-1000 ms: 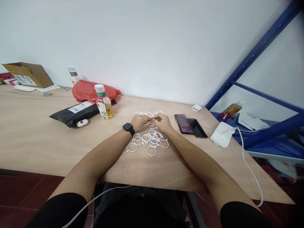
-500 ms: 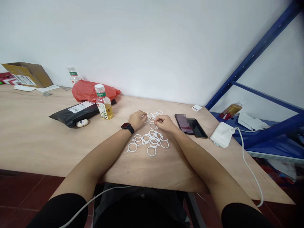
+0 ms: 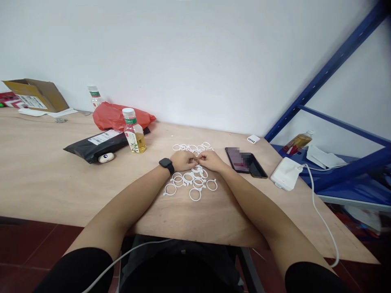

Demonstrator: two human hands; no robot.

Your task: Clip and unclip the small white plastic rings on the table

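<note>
My left hand (image 3: 184, 160), with a black watch (image 3: 166, 163) on its wrist, meets my right hand (image 3: 211, 160) above the middle of the table. The fingertips of both are pinched together around a small white plastic ring (image 3: 193, 162), mostly hidden by the fingers. It looks like a curtain ring with a small eyelet. Just beyond the hands lies a row of such rings (image 3: 176, 147). Nearer to me is a loose, overlapping heap of more rings (image 3: 188, 178), with single ones at its edges.
Left of the hands are a tea bottle (image 3: 134, 132), a black parcel bag (image 3: 91, 147), a white earphone case (image 3: 106, 158) and a red plastic bag (image 3: 106, 116). To the right lie two phones (image 3: 258, 166), a white charger (image 3: 285, 173) with its cable, and a blue rack (image 3: 324, 73).
My left hand has moved right and a little nearer, uncovering far rings on the left. My right hand has shifted slightly, and the fingertips of both hands now meet.
</note>
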